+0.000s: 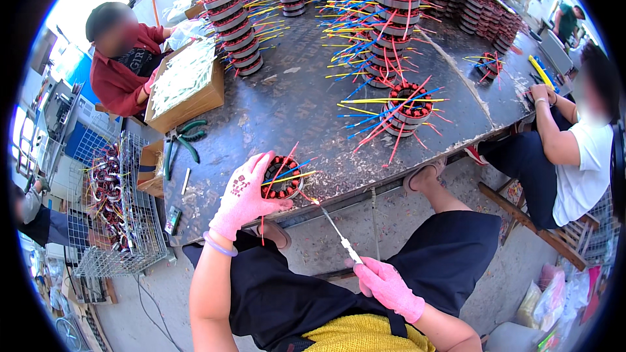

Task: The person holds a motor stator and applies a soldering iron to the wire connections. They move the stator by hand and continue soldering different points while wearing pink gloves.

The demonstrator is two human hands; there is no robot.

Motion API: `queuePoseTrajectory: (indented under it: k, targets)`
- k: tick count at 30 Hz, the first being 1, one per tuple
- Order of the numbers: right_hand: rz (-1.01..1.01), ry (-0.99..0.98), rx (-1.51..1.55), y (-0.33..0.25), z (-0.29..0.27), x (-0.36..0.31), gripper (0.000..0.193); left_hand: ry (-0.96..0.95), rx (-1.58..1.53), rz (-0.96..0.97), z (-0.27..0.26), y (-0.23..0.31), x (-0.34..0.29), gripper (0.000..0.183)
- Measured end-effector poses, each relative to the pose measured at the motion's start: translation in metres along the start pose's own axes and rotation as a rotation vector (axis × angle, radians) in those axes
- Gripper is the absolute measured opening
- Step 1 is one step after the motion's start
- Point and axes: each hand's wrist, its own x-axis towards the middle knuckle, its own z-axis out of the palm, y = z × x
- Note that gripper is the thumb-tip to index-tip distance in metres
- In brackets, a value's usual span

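Observation:
In a pink glove, my left hand is closed round the side of a motor stator at the table's front edge. Red, blue and yellow wires stick out of this ring. My right hand, also gloved in pink, grips a thin stick-like tool by its lower end; its middle is white and its shaft is slim. A small orange glow, like a flame, shows at the tool's tip, just off the stator's right side by the wire ends. Another wired stator stands farther back on the right.
Tall stacks of wired stators stand on the dark table. Green-handled pliers and a box of white strips lie left. A wire basket stands beside the table. Co-workers sit at the left and right.

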Motion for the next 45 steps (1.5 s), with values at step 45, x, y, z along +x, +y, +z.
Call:
queuePoseTrajectory:
  k: [45]
  targets:
    - [-0.026, 0.011, 0.06, 0.013, -0.002, 0.002, 0.036, -0.005, -0.01, 0.004, -0.001, 0.002, 0.0, 0.098]
